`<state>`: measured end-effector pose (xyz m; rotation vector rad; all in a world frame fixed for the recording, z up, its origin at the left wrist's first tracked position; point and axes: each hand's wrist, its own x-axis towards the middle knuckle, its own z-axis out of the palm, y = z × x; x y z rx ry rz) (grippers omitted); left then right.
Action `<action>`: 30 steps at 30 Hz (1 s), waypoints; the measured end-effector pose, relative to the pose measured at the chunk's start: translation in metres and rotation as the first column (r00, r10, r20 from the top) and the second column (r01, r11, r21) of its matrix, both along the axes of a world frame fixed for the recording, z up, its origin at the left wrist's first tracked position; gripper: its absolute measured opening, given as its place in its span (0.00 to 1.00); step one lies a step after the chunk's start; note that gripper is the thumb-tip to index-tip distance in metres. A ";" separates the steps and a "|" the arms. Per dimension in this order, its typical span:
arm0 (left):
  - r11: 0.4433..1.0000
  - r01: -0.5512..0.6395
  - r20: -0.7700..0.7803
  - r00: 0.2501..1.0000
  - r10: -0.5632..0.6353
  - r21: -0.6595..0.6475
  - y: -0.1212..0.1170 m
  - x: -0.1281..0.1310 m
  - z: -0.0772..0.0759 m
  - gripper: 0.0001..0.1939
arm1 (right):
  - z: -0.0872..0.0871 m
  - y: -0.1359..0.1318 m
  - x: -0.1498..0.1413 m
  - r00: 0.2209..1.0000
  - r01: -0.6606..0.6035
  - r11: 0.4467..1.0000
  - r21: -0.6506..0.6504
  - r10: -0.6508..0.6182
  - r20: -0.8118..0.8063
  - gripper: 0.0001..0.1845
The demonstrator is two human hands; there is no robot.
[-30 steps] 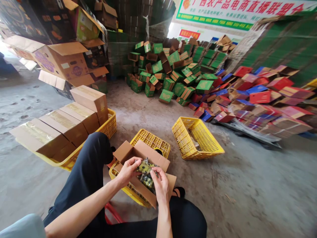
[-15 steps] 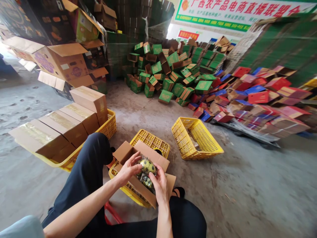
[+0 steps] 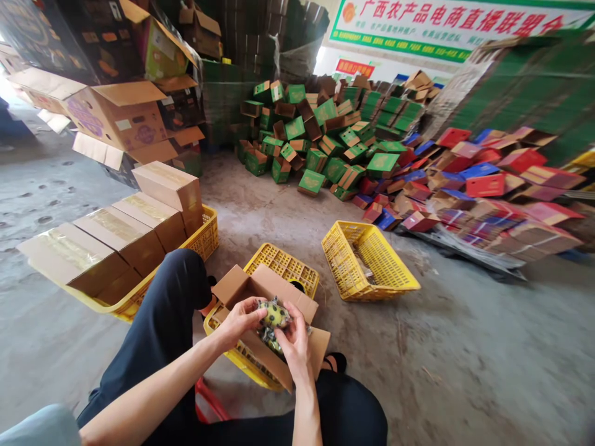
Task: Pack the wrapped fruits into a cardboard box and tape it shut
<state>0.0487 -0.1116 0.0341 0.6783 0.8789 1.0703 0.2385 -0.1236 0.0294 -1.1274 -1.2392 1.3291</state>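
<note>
Over the open mouth of a plain brown cardboard box with its flaps folded out (image 3: 320, 350), a yellow-green, dark-spotted rounded item in clear plastic wrapping (image 3: 275, 314) is held between a person's two bare hands. The left hand (image 3: 244, 317) has its grip closed on the left end, the thumb lying on top; the right hand (image 3: 295, 341) has its grip clamped on the right end, its thumb at the near side. Just below, more dark-and-green wrapped pieces (image 3: 274, 344) lie inside the box, partly hidden by the fingers. The box rests on a yellow plastic crate with its lattice face up (image 3: 279, 263), between the person's knees in dark trousers (image 3: 153, 334). On that crate, just beyond the box, is a small black-and-yellow round object (image 3: 296, 285), too covered to identify. To the right, apart on the grey concrete floor (image 3: 465, 347), stands a yellow slatted plastic crate (image 3: 341, 272) with some indistinct contents. To the left, a long yellow plastic basket (image 3: 211, 232) carries four brown cartons with taped tops (image 3: 118, 232). Farther off lie heaped green cartons (image 3: 311, 181) and a pile of red and blue cartons (image 3: 484, 184).
</note>
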 end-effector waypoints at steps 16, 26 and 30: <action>0.994 -0.068 -0.060 0.996 0.074 0.086 0.006 -0.010 -0.005 0.33 | -0.002 0.003 0.005 0.989 0.078 0.997 -0.020 -0.075 0.125 0.30; 0.973 -0.230 -0.119 0.967 0.224 -0.038 0.018 -0.061 0.002 0.32 | -0.007 0.008 0.010 0.953 0.163 0.985 0.053 -0.171 0.249 0.33; 0.987 -0.158 -0.138 0.978 0.155 -0.010 0.024 -0.071 0.013 0.30 | 0.002 0.014 -0.017 0.929 0.083 0.992 0.100 -0.113 0.353 0.30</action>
